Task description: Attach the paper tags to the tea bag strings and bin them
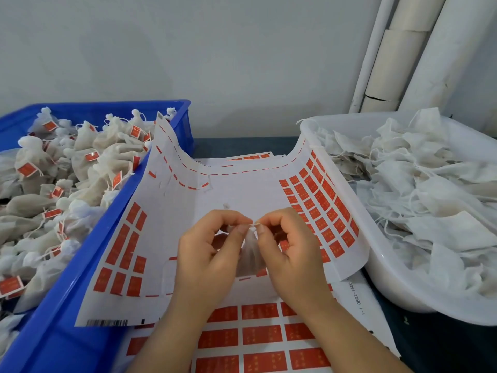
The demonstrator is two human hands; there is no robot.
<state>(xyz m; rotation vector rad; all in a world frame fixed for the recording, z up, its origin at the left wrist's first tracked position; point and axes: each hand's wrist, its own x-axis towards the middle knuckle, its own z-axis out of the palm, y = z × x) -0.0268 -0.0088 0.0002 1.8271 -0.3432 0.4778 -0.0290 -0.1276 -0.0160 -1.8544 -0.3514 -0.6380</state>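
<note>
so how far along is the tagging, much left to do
Done: the blue bin holds a big heap of tagged tea bags. In hand: the left hand and right hand pinch the string of one tea bag over the sticker sheet; no tag shows on it. Left: the white tub is piled with untagged bags, and many red tags sit on the sheet, so plenty is left.

Dark counter [236, 146], visible top centre and lower right. Blue crate [53, 343] sits on it at left, white tub [390, 286] at right. Between them lies a stack of red tag sheets [269, 335], lower centre, the top sheet curling up against both.
</note>
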